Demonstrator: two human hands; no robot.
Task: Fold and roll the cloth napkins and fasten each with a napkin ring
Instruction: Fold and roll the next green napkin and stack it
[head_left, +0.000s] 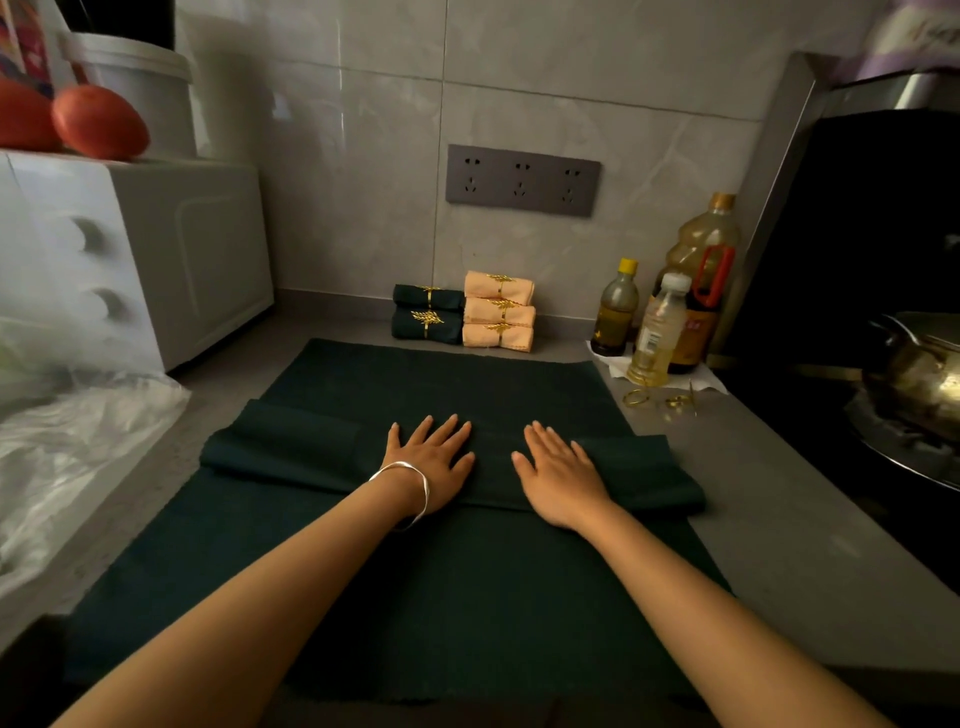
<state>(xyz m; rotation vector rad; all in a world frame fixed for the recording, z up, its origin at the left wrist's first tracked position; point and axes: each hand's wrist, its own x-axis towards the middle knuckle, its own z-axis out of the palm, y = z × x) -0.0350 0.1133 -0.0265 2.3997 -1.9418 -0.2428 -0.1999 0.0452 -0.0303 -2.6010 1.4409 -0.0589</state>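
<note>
Folded green napkin (291, 447) lies mid-tabletop (753, 493), long axis left to right. Left hand (431, 462) and right hand (563, 480) flat, fingers spread, pressing its middle. Gold rings (636, 399) toward right edge, nearer right hand.

Dark green napkin (291, 441), peach rolls (498, 312), gold leaf-patterned rings (636, 398).

Home kitchen: tiled wall (571, 62), oil bottles (696, 280), wok (919, 374) on stove, grey countertop (779, 493).
</note>
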